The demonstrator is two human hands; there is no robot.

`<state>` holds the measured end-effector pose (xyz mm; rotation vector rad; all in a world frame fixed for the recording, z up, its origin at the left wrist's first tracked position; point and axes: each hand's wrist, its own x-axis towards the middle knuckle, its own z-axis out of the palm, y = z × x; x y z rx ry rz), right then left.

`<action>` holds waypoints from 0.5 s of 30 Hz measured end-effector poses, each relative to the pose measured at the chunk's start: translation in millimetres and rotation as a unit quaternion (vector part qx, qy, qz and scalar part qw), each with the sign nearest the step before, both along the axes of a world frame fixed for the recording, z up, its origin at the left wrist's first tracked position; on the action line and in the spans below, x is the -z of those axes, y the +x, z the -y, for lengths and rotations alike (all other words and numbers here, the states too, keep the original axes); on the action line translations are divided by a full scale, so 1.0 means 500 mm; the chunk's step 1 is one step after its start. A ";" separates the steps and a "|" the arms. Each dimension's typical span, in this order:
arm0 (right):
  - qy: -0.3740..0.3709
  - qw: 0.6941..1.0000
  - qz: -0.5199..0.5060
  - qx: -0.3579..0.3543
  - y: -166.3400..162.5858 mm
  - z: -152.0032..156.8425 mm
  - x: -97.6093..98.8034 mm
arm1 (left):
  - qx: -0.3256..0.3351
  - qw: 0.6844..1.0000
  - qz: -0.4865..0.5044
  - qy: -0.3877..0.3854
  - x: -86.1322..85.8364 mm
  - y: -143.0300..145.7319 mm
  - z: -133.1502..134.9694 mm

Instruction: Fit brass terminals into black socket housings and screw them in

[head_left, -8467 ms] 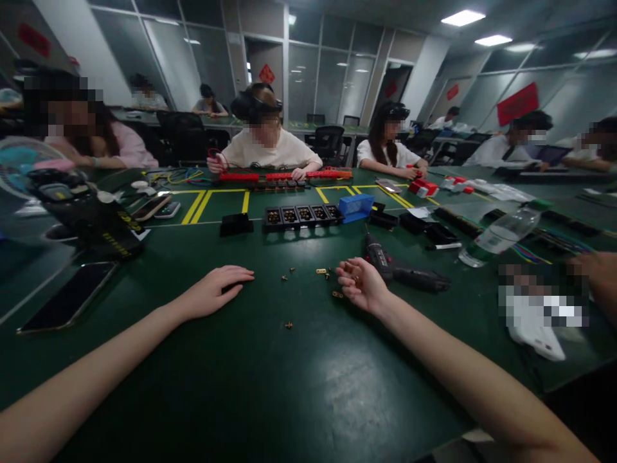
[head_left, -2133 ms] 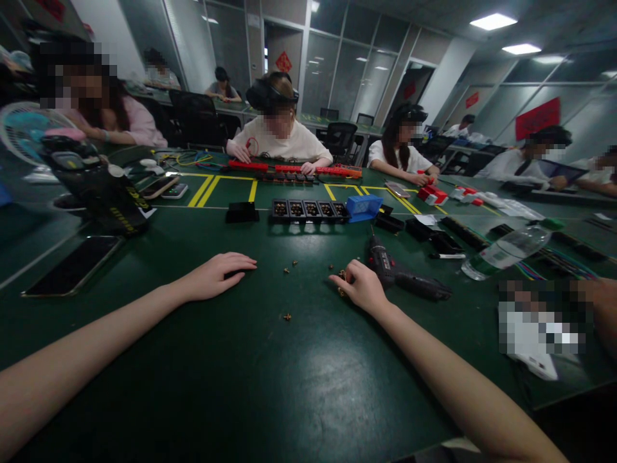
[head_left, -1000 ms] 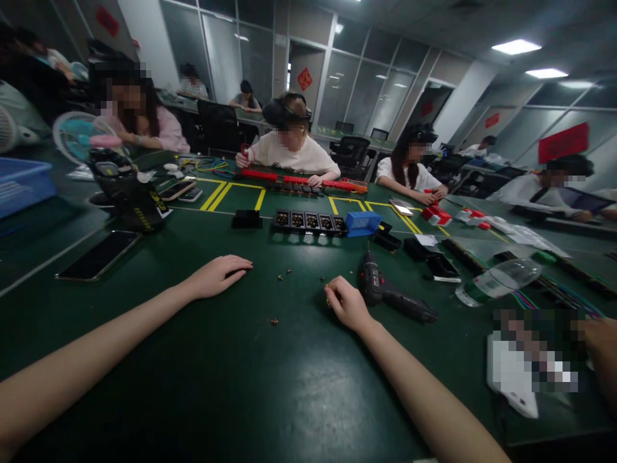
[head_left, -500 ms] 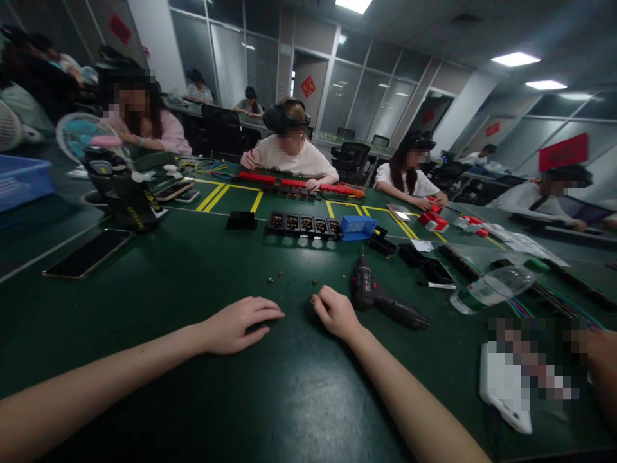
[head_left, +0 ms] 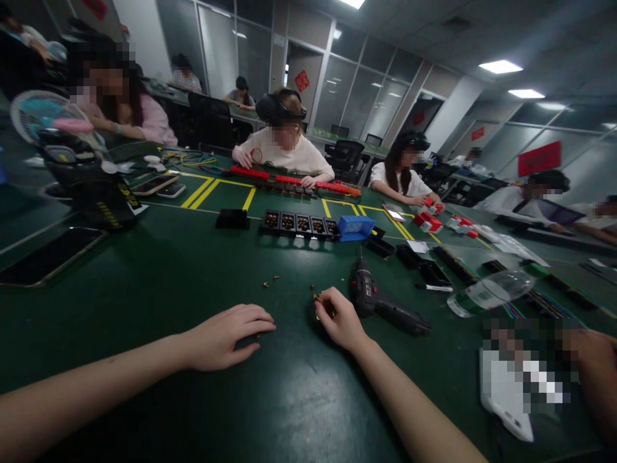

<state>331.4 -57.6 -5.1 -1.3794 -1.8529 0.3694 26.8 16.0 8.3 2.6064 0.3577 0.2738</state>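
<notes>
In the head view, your left hand [head_left: 230, 337] lies palm down on the desk [head_left: 231, 418], thumb apart from the fingers. Your right hand [head_left: 343, 321] has its fingers pinched on brass parts [head_left: 316, 298], beside the drill [head_left: 369, 290]. Small screws [head_left: 265, 284] lie between your hands and the bins [head_left: 270, 231].

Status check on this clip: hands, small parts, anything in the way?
Left hand palm down, open. Right hand curled on brass-coloured parts. Three small loose pieces beyond the hands. Possible obstacle: power driver close beside right hand.
</notes>
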 end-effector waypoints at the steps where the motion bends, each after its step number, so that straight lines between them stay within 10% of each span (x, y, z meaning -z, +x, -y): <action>1: -0.002 1.000 0.002 0.003 0.000 0.001 -0.001 | -0.008 1.000 0.007 0.004 0.003 -0.001 -0.001; 15: 0.009 1.000 0.024 0.008 0.012 -0.007 0.011 | -0.083 0.994 0.044 0.047 0.023 -0.009 -0.011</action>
